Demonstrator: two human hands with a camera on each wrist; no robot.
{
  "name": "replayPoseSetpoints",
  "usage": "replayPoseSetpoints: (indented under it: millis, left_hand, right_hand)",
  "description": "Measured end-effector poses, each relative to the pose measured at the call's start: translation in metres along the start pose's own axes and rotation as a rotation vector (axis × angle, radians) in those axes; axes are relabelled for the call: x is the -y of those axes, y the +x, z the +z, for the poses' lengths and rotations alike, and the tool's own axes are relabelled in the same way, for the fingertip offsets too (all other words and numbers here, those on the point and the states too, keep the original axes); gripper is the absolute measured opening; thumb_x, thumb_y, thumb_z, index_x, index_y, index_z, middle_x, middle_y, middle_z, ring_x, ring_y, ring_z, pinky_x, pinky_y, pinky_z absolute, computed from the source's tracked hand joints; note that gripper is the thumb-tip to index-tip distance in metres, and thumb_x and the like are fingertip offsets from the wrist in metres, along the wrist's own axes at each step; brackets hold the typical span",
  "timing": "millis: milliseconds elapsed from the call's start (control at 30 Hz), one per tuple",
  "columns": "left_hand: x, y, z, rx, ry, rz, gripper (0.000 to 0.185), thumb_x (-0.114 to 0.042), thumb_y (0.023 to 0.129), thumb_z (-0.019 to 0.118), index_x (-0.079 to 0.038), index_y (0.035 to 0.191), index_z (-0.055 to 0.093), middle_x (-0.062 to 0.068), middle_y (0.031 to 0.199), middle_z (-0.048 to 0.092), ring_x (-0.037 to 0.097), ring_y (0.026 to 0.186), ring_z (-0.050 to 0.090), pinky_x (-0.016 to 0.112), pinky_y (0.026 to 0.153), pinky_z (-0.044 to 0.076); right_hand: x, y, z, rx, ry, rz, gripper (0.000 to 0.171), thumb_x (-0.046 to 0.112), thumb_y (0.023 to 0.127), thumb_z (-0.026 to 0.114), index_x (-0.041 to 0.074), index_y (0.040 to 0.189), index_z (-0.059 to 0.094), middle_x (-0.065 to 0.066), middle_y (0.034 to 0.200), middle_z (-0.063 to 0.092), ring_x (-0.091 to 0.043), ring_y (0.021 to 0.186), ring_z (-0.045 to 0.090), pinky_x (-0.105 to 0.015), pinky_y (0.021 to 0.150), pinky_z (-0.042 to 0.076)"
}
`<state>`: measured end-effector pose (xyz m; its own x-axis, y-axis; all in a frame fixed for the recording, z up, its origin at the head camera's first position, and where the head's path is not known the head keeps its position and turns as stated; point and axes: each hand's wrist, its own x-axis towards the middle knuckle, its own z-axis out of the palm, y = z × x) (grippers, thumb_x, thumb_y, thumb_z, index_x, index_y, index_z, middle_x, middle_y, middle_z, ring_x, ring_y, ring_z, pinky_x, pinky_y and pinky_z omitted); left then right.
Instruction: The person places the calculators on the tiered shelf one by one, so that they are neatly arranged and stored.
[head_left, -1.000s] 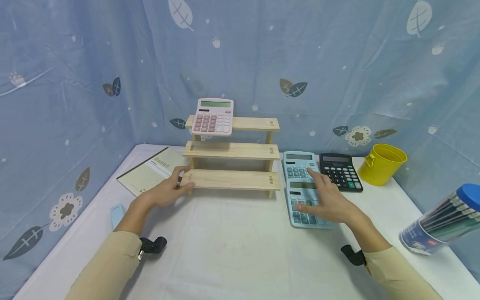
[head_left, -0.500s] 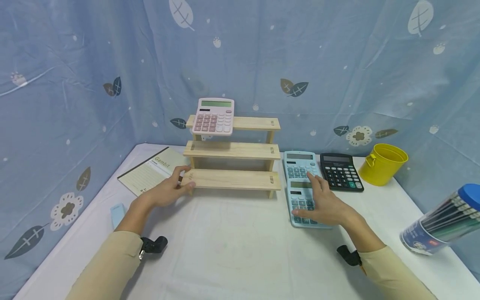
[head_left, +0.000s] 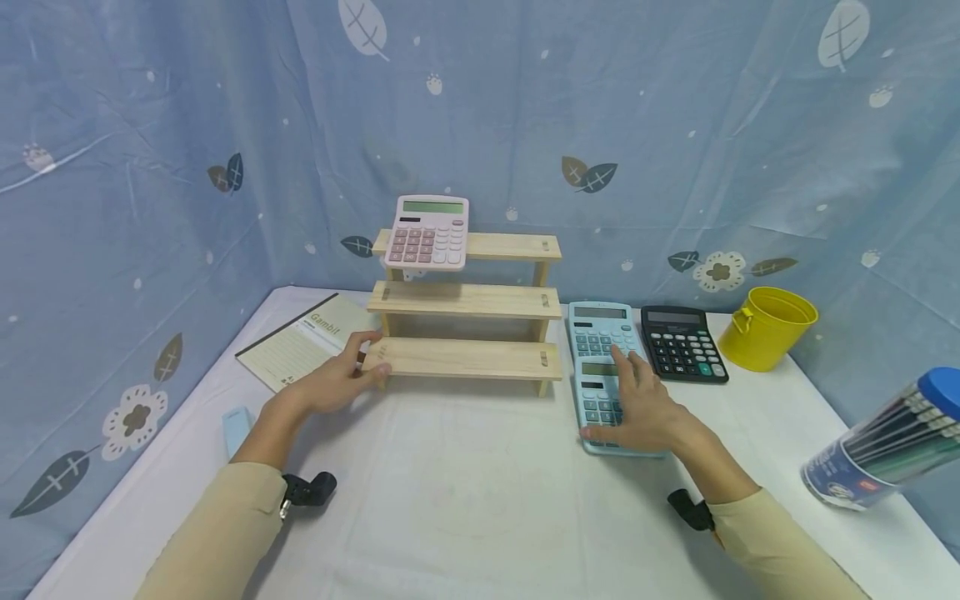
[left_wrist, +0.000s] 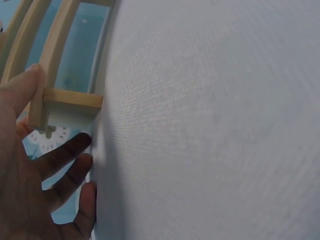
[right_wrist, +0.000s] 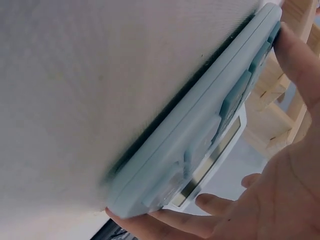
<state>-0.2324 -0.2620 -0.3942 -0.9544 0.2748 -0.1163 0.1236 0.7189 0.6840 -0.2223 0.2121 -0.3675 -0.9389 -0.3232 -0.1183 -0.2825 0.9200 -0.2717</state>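
The near blue calculator (head_left: 607,407) is lying flat on the white table (head_left: 480,500), just right of the wooden step shelf (head_left: 465,358), and it is being gripped by the right hand (head_left: 637,408), thumb curled at the near left edge, fingers spread over the keys. The shelf's lowest step is held at its left end by the left hand (head_left: 333,383), fingers wrapped round the board
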Motion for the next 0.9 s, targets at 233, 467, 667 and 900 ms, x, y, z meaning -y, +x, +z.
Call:
replayPoseSetpoints:
  millis: [233,467,667,900]
  left_hand:
    - [-0.001,-0.001,0.001,-0.006,0.000,0.013,0.077,-0.055,0.106,0.046,-0.015,0.161,0.009,0.033,0.147,0.046,0.050,0.132,0.052,0.063,0.106,0.042]
    - [-0.003,-0.002,-0.001,-0.011,-0.005,0.024,0.079,-0.055,0.106,0.048,-0.014,0.161,0.009,0.034,0.146,0.046,0.051,0.131,0.053,0.064,0.105,0.042]
    - [-0.002,-0.002,-0.002,-0.013,0.006,0.019,0.078,-0.056,0.106,0.046,-0.015,0.161,0.008,0.036,0.147,0.045,0.052,0.132,0.052,0.065,0.106,0.040]
    - [0.000,0.000,0.000,-0.008,-0.013,0.012,0.077,-0.055,0.106,0.048,-0.018,0.161,0.010,0.035,0.148,0.044,0.051,0.134,0.049,0.064,0.108,0.040]
  right_hand:
    - [-0.003,-0.004,-0.002,0.053,0.044,-0.017,0.136,0.052,0.077,0.085,0.001,0.161,-0.009,-0.043,0.159,-0.001,-0.076,0.137,0.009,-0.082,0.106,0.022]
    - [-0.010,-0.010,-0.004,0.069,-0.013,0.000,0.144,0.063,0.072,0.085,0.003,0.161,-0.010,-0.044,0.158,0.000,-0.079,0.125,0.030,-0.081,0.091,0.040]
    - [-0.015,-0.010,-0.007,0.056,-0.001,0.037,0.144,0.055,0.069,0.088,0.007,0.162,-0.011,-0.039,0.161,0.000,-0.072,0.117,0.040,-0.073,0.079,0.050]
    - [-0.023,-0.014,-0.008,-0.013,0.098,0.020,0.149,0.049,0.067,0.089,0.007,0.161,-0.018,-0.042,0.156,0.008,-0.066,0.118,0.041,-0.075,0.084,0.048]
